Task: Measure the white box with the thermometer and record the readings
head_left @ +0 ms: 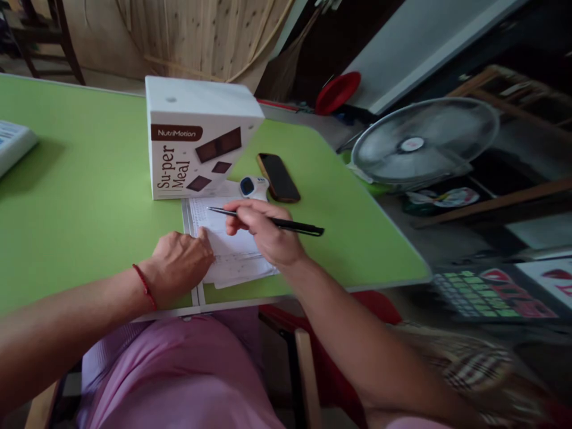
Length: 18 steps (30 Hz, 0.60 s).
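A sheaf of printed paper (pixel 236 269) lies near the front edge of the green table. My left hand (pixel 182 261), with a red string bracelet at the wrist, rests on the paper's left side; its fingers are curled, the index finger pointing forward. In my right hand (pixel 268 229) is a black pen (pixel 300 227), held in a closed writing grip. Its silver tip hovers over or touches the upper part of the page; I cannot tell which. Just beyond the right hand sit a small white device (pixel 254 187) with a dark screen and a smartphone (pixel 279 177).
A white NutriMotion box (pixel 204 137) stands upright behind the paper. The green table (pixel 89 226) has a white object (pixel 15 146) at its left. Off the right side are a fan (pixel 424 143), a red basin (pixel 338 93) and a wooden frame. A chair stands at the back left.
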{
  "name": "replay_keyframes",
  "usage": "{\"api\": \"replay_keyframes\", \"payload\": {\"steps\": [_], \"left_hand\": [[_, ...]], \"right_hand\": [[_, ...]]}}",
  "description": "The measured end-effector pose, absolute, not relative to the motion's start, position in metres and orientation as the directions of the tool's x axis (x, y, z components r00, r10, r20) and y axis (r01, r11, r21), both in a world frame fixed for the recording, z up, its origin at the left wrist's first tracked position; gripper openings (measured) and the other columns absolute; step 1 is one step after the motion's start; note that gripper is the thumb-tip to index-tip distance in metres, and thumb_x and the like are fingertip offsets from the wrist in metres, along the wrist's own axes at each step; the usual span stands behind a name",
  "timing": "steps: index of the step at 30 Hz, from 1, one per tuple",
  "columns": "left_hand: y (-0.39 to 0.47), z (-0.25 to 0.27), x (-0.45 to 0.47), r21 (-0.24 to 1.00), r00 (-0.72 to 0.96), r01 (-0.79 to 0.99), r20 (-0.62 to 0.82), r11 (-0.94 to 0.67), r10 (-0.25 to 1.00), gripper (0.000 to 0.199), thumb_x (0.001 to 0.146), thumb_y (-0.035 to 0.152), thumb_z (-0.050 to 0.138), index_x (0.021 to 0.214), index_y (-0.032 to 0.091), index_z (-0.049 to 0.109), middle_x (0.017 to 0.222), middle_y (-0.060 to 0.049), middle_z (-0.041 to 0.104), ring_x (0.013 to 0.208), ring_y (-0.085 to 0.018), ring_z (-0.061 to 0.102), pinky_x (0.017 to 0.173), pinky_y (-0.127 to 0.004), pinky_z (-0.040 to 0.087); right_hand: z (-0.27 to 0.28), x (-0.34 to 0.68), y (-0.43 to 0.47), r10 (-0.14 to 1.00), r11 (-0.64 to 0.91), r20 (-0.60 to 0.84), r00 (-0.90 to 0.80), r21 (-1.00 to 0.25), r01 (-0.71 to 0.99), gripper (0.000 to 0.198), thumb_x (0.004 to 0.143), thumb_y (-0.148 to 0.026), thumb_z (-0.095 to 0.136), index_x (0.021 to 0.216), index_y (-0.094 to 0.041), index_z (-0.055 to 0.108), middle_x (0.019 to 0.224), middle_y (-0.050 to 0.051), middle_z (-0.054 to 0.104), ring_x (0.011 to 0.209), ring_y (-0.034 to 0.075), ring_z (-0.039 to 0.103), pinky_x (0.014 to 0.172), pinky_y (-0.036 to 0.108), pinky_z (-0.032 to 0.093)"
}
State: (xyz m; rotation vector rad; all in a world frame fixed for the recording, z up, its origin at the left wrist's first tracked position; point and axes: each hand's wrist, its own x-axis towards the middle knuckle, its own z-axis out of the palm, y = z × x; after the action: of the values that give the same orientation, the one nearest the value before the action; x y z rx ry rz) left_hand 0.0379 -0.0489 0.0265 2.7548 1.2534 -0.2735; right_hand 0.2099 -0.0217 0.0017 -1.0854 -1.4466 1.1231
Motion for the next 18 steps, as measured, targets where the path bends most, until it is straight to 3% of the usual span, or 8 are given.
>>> {"api": "replay_keyframes", "payload": {"steps": [4, 7, 11, 18], "left_hand": [[-0.047, 0.023, 0.037, 0.017, 0.63, 0.771, -0.176, -0.637, 0.757, 0.038, 0.096, 0.029, 0.042, 0.117, -0.002, 0.05, 0.069, -0.012, 0.067, 0.068, -0.031, 0.069, 0.05, -0.034, 0.047], [-0.047, 0.023, 0.037, 0.0, 0.639, 0.76, -0.175, -0.649, 0.749, 0.041, 0.096, 0.03, 0.042, 0.119, -0.003, 0.05, 0.069, -0.012, 0.067, 0.067, -0.03, 0.069, 0.05, -0.034, 0.047], [-0.048, 0.025, 0.038, -0.012, 0.647, 0.753, -0.172, -0.658, 0.743, 0.046, 0.096, 0.029, 0.042, 0.125, -0.006, 0.045, 0.068, -0.012, 0.066, 0.068, -0.03, 0.069, 0.05, -0.033, 0.047], [-0.05, 0.026, 0.039, -0.003, 0.636, 0.763, -0.183, -0.647, 0.75, 0.041, 0.097, 0.029, 0.041, 0.121, -0.003, 0.048, 0.068, -0.012, 0.066, 0.07, -0.029, 0.069, 0.052, -0.032, 0.046]], "right_hand": [[-0.016, 0.196, -0.012, 0.984, 0.179, 0.178, -0.022, -0.962, 0.206, 0.008, 0.066, -0.021, 0.063, 0.072, -0.018, 0.06, 0.052, -0.007, 0.052, 0.047, 0.007, 0.045, 0.048, 0.024, 0.038], [-0.027, 0.188, -0.011, 0.961, 0.241, 0.272, 0.057, -0.918, 0.315, 0.006, 0.065, -0.023, 0.061, 0.068, -0.019, 0.057, 0.058, -0.005, 0.056, 0.053, 0.009, 0.049, 0.052, 0.024, 0.042], [-0.031, 0.185, -0.014, 0.915, 0.35, 0.402, 0.032, -0.831, 0.431, 0.007, 0.068, -0.024, 0.058, 0.063, -0.021, 0.055, 0.059, -0.004, 0.058, 0.056, 0.011, 0.052, 0.054, 0.025, 0.045], [-0.03, 0.185, -0.014, 0.9, 0.368, 0.434, 0.024, -0.791, 0.489, 0.009, 0.069, -0.026, 0.056, 0.062, -0.022, 0.053, 0.055, -0.004, 0.057, 0.052, 0.011, 0.051, 0.052, 0.026, 0.045]]}}
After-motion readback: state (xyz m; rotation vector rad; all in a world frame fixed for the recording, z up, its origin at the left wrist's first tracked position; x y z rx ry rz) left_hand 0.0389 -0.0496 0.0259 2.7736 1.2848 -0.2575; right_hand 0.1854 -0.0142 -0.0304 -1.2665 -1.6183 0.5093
